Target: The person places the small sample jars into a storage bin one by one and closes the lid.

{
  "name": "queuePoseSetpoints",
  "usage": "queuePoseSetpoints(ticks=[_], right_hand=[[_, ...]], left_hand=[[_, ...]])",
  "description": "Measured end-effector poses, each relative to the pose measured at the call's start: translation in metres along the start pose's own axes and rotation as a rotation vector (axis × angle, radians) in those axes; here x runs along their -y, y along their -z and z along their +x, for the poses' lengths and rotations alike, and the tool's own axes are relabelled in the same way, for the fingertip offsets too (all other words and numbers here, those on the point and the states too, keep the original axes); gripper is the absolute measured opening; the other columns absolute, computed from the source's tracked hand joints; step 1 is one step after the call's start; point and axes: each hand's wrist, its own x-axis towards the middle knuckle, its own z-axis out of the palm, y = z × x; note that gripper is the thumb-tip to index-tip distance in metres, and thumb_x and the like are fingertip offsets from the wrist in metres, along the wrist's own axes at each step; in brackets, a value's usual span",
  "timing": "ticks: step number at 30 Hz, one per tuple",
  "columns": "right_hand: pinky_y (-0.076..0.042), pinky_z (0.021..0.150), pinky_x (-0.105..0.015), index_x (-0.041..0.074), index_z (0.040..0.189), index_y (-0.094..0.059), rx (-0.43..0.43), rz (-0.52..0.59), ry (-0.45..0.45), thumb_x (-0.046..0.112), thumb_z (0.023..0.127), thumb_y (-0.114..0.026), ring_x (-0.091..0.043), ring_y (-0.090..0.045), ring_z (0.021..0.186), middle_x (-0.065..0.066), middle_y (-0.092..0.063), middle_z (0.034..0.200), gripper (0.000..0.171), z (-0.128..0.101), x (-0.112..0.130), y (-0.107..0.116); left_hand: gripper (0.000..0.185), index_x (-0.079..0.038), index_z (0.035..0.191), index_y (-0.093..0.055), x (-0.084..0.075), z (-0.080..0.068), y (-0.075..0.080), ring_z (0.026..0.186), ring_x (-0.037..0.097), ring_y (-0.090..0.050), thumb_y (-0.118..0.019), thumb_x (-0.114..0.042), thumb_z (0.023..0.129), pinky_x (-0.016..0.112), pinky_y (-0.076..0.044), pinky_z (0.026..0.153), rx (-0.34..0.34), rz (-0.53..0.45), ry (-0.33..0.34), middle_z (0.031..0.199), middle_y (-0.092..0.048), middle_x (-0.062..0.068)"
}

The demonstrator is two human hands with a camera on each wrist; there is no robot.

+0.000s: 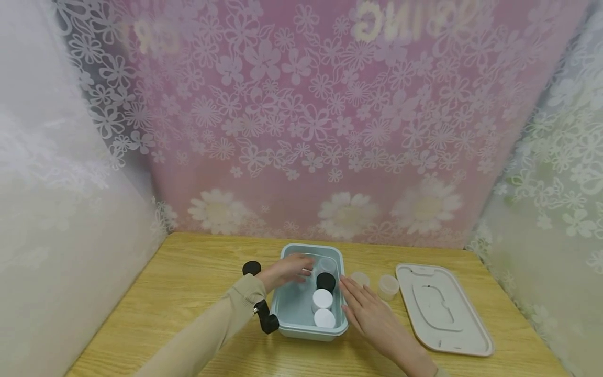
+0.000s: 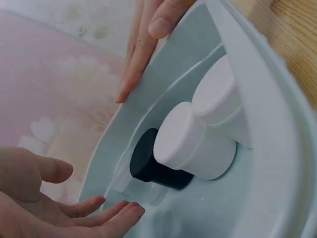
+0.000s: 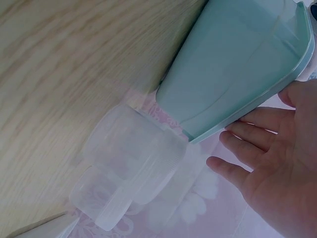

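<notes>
Holding position over a pale blue tub [image 1: 292,309] on the wooden surface [image 1: 188,293]: left hand [image 1: 287,269], fingers relaxed and grasping nothing, reaches into the tub's far end near a clear jar [image 1: 328,264]. Right hand [image 1: 369,314], fingers straight and released, lies flat against the tub's right rim. Contents of tub: one black-lidded jar [image 1: 325,281], two white-lidded jars [image 1: 322,299] in a row. Beside tub, right: two translucent jars [image 1: 388,286], then a flat white lid [image 1: 443,309]. Black knob [image 1: 252,268] at left.
</notes>
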Motion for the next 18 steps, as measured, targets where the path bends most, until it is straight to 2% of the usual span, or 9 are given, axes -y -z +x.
queuePoseSetpoints(ticks=[5,10,18], right_hand=[[-0.049,0.104,-0.054,-0.003,0.143,-0.054,0.020,0.007,-0.020,0.021,0.095,-0.070,-0.032,-0.055,0.133,-0.017,-0.055,0.147,0.056,0.000,0.001,0.001],[-0.049,0.105,-0.055,-0.003,0.144,-0.054,0.033,0.020,-0.033,0.020,0.095,-0.070,-0.033,-0.054,0.134,-0.017,-0.054,0.147,0.056,0.001,0.000,0.000],[-0.047,0.106,-0.057,-0.003,0.145,-0.052,0.060,0.042,-0.052,0.021,0.098,-0.067,-0.034,-0.052,0.135,-0.017,-0.053,0.149,0.055,0.001,0.002,0.001]], left_hand=[[0.049,0.010,0.150,-0.038,-0.009,-0.008,0.006,0.134,0.044,-0.049,-0.040,-0.019,0.111,0.052,-0.045,0.110,-0.001,0.016,-0.055,0.145,-0.048,0.030],[0.045,0.008,0.147,-0.044,-0.016,-0.014,0.012,0.131,0.041,-0.054,-0.041,-0.019,0.111,0.050,-0.048,0.109,-0.012,-0.005,-0.126,0.141,-0.055,0.027],[0.044,0.003,0.147,-0.046,-0.014,-0.023,0.026,0.130,0.037,-0.056,-0.040,-0.024,0.112,0.050,-0.045,0.111,-0.011,-0.035,-0.269,0.141,-0.057,0.024]])
